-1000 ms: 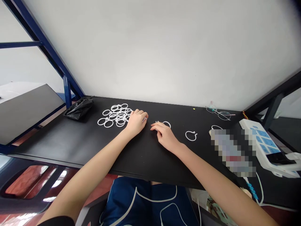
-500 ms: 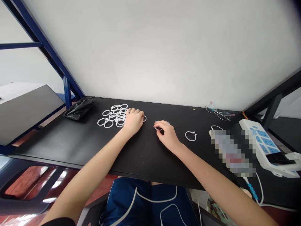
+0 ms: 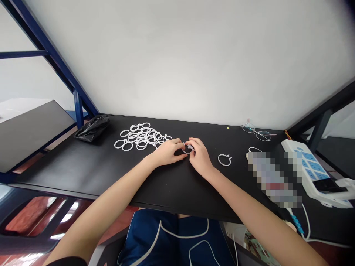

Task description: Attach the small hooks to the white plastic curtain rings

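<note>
My left hand [image 3: 168,152] and my right hand [image 3: 200,156] meet at the middle of the black table [image 3: 83,166]. Both pinch one white plastic ring [image 3: 188,149] between their fingertips, just above the tabletop. A pile of several white rings [image 3: 141,135] lies spread out just left of my left hand. One more white ring [image 3: 224,159] lies alone on the table to the right of my right hand.
A crumpled black bag [image 3: 93,128] sits at the table's back left. Wire-framed glasses [image 3: 257,133] lie at the back right near the wall. A white and blue power strip [image 3: 312,168] with cables is at the right edge, beside a blurred-out object.
My left hand left the ring pile and moved right to meet my right hand. My right hand lifted the single ring, and now both hands grip it.
</note>
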The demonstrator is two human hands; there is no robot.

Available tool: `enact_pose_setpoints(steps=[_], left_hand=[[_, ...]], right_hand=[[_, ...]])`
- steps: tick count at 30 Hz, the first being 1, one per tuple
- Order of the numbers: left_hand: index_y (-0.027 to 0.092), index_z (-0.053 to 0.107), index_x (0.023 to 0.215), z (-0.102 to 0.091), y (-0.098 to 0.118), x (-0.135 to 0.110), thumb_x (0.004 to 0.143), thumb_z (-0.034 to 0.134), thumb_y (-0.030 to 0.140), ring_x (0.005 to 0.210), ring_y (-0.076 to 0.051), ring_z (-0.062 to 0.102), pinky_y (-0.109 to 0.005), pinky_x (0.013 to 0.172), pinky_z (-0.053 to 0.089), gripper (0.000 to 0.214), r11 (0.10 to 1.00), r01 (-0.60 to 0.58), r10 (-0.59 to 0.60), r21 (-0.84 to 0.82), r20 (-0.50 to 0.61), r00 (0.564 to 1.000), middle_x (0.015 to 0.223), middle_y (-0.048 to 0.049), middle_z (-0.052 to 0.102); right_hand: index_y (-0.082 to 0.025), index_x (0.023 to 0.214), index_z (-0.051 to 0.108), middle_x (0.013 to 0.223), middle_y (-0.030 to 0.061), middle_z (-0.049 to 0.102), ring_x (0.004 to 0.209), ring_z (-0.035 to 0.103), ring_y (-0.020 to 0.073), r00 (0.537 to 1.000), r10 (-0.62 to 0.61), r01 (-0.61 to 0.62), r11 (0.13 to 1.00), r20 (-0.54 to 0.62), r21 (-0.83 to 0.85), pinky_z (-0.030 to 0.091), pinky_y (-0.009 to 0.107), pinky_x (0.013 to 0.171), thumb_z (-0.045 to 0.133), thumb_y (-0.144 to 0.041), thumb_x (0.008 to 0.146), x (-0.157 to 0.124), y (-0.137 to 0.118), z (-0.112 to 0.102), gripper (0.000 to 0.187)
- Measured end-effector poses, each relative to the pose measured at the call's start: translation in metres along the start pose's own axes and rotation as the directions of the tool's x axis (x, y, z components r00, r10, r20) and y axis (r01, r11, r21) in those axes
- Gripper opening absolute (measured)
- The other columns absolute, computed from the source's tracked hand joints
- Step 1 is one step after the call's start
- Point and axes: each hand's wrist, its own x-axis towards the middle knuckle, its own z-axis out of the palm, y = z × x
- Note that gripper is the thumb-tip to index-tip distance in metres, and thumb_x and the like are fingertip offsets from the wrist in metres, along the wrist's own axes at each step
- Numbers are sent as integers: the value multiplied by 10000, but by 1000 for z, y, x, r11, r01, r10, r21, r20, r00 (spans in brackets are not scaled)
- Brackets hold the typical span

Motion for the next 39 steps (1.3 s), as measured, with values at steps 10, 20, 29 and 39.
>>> enact_pose_setpoints(steps=[10, 20, 29, 39], left_hand=[[176, 605, 814, -3, -6, -1, 858, 616, 454, 764, -157, 577, -270, 668, 427, 282, 998, 69, -68, 12, -29, 997, 927, -42, 586], [174, 512, 703, -5, 0, 0, 817, 652, 361, 742, -141, 561, -256, 650, 418, 260, 997, 39, -40, -66, -8, 999, 887, -24, 581], [182, 498, 735, -4, 2, 0, 743, 630, 211, 728, -139, 563, -257, 652, 432, 135, 999, 22, -23, -36, -40, 999, 888, -18, 570], [187, 497, 746, -3, -3, 1, 763, 608, 221, 766, -167, 608, -311, 753, 439, 118, 997, -32, 39, 71, -102, 994, 901, -23, 619]], right_hand=[[-174, 972, 658, 1162, 108, 602, 1051, 640, 220, 996, 9, 9, 979, -89, 205, 597, 328, 784, 409, 52, 709, 2, -4, 0, 427], [-159, 966, 658, 1172, 117, 595, 1101, 623, 224, 997, 14, 3, 977, -74, 214, 582, 356, 885, 384, 68, 708, 2, -1, 2, 439], [-156, 965, 651, 1222, 139, 572, 1154, 591, 254, 1000, 0, 0, 1000, -8, 27, 512, 414, 968, 378, 79, 706, 2, 5, 0, 444], [-179, 961, 665, 1187, 111, 628, 1092, 581, 280, 1000, 28, -26, 993, 11, -117, 483, 447, 944, 506, -55, 814, 2, 1, -1, 251]])
